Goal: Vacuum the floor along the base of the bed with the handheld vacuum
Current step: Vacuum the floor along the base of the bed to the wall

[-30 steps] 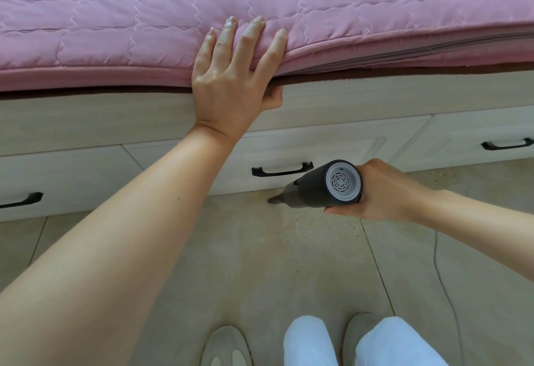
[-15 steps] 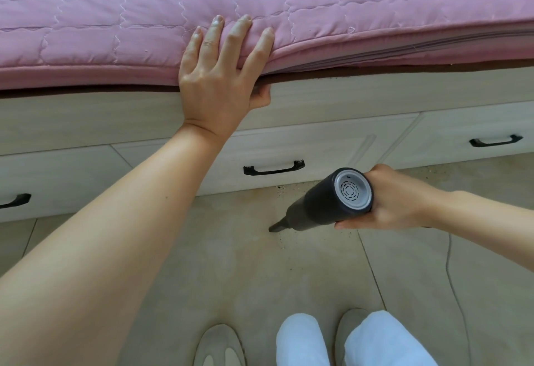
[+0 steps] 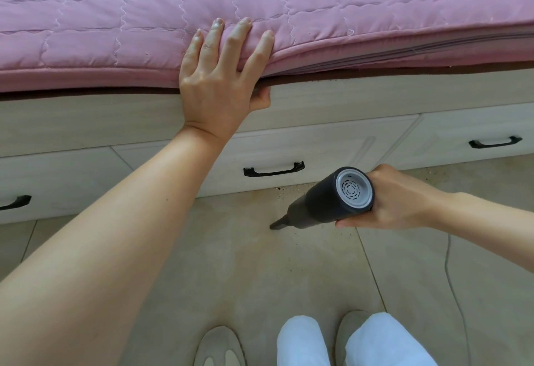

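Note:
My right hand [image 3: 401,198] grips a dark grey handheld vacuum [image 3: 332,200] with a light grey vented rear cap. Its narrow nozzle [image 3: 276,224] points down and left and touches the beige tile floor [image 3: 245,264], a short way out from the bed's drawer base [image 3: 318,151]. Dark crumbs [image 3: 281,189] lie on the floor along the base just beyond the nozzle. My left hand [image 3: 219,82] lies on the pink quilted mattress pad [image 3: 144,33], fingers spread flat on top and thumb tucked under its slightly raised edge.
Pale wooden drawers with black handles [image 3: 274,169] run under the bed. More crumbs lie by the right drawer [image 3: 433,176]. A thin cord [image 3: 450,279] trails over the tiles at right. My slippers [image 3: 219,348] and white trouser legs [image 3: 303,342] are at the bottom.
The vacuum has drawn back from the drawer base toward me, nozzle now on open tile. The specks seen under it a second ago are gone. My left hand stays on the mattress edge.

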Tool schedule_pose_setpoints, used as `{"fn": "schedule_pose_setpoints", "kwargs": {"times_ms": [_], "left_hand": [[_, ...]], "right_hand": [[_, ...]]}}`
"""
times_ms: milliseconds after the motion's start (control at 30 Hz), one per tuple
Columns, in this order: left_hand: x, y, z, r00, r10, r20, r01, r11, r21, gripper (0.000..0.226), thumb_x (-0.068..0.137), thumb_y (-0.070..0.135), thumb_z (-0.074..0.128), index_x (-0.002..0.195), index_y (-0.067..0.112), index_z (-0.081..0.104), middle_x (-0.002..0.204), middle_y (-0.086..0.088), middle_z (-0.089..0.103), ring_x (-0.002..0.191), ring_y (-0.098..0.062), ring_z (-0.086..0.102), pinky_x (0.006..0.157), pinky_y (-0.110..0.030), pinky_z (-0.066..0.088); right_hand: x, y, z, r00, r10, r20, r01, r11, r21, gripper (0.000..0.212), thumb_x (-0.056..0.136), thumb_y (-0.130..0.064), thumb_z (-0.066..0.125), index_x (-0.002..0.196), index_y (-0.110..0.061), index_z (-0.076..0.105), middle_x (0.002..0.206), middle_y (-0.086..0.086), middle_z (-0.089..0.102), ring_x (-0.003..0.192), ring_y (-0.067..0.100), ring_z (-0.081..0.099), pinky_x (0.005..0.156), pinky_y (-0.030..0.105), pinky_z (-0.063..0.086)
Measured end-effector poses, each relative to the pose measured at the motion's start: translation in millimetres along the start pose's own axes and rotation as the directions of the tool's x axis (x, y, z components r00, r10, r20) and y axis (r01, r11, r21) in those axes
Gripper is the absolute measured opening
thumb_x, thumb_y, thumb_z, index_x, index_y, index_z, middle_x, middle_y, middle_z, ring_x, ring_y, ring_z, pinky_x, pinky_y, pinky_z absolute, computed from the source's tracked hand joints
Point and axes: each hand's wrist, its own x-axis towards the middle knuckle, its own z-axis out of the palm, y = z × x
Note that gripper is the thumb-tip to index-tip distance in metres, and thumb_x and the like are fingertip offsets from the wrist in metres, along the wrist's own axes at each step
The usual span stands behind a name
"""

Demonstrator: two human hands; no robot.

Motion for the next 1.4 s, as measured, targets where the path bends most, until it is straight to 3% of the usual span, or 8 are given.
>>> {"fn": "schedule_pose_setpoints", "kwargs": {"times_ms": [200,300,433,567,867,1000,1133,1400], "left_hand": [[0,0,0,1.0,-0.006,0.014,0.006,1.0,0.002,0.062,0.075,0.061,0.069,0.128,0.029,0.064,0.126,-0.002,0.069,0.112,-0.032,0.068,0.094,-0.047,0.055],[1,0,-1,1.0,-0.019,0.013,0.019,1.0,0.003,0.059,0.074,0.058,0.07,0.126,0.029,0.067,0.125,-0.002,0.069,0.112,-0.032,0.068,0.094,-0.047,0.055],[6,3,-4,0.999,-0.036,0.025,0.037,0.999,-0.016,0.056,0.073,0.052,0.069,0.125,0.03,0.069,0.124,-0.001,0.069,0.112,-0.031,0.068,0.096,-0.046,0.054],[6,5,-8,0.998,-0.042,0.05,0.042,0.999,-0.005,0.058,0.071,0.048,0.066,0.126,0.028,0.067,0.126,-0.002,0.069,0.115,-0.033,0.066,0.096,-0.047,0.053],[14,11,-9,0.997,-0.037,0.063,0.037,0.999,0.0,0.056,0.07,0.046,0.065,0.121,0.025,0.069,0.123,-0.004,0.069,0.113,-0.036,0.066,0.094,-0.051,0.053],[13,13,-5,0.998,-0.05,0.026,0.05,0.999,0.002,0.056,0.072,0.055,0.069,0.12,0.026,0.068,0.123,0.0,0.07,0.114,-0.032,0.066,0.093,-0.046,0.052],[13,15,-5,0.997,-0.077,0.027,0.077,0.997,-0.019,0.058,0.07,0.055,0.067,0.12,0.025,0.069,0.124,0.001,0.07,0.115,-0.032,0.066,0.093,-0.045,0.052],[30,41,-12,0.981,-0.132,0.14,0.142,0.988,-0.066,0.066,0.066,0.058,0.064,0.124,0.027,0.07,0.126,0.0,0.069,0.115,-0.036,0.065,0.096,-0.055,0.051]], "right_hand": [[-1,4,-4,0.998,0.003,0.057,-0.006,0.998,0.058,0.033,0.064,-0.056,0.075,0.083,-0.034,0.059,0.065,-0.028,0.059,0.069,-0.007,0.058,0.06,0.009,0.042],[-5,3,-10,0.995,0.013,0.102,-0.022,0.996,0.089,0.029,0.064,-0.051,0.077,0.081,-0.034,0.06,0.07,-0.02,0.064,0.072,-0.003,0.06,0.061,0.014,0.045],[-7,1,-16,0.984,0.009,0.176,-0.025,0.996,0.089,0.023,0.066,-0.048,0.078,0.074,-0.041,0.057,0.069,-0.022,0.063,0.072,-0.005,0.059,0.058,0.012,0.043],[-9,4,-15,0.99,0.005,0.138,-0.014,0.998,0.064,0.023,0.065,-0.052,0.074,0.072,-0.038,0.056,0.067,-0.019,0.063,0.069,-0.001,0.059,0.057,0.017,0.045],[-4,12,-20,0.978,-0.063,0.199,0.034,0.989,0.145,0.03,0.067,-0.04,0.08,0.068,-0.053,0.053,0.068,-0.029,0.061,0.07,-0.007,0.059,0.057,0.006,0.039],[-2,14,-22,0.958,-0.099,0.27,0.054,0.984,0.169,0.026,0.065,-0.047,0.079,0.079,-0.046,0.057,0.077,-0.024,0.065,0.076,-0.004,0.062,0.063,0.011,0.045],[1,16,-24,0.952,-0.128,0.279,0.081,0.981,0.176,0.027,0.068,-0.037,0.08,0.071,-0.044,0.054,0.071,-0.026,0.063,0.072,-0.005,0.061,0.06,0.007,0.04],[-8,27,-33,0.933,-0.165,0.319,0.109,0.976,0.187,0.028,0.068,-0.034,0.081,0.07,-0.043,0.055,0.07,-0.023,0.064,0.07,-0.003,0.061,0.059,0.007,0.04]]}}
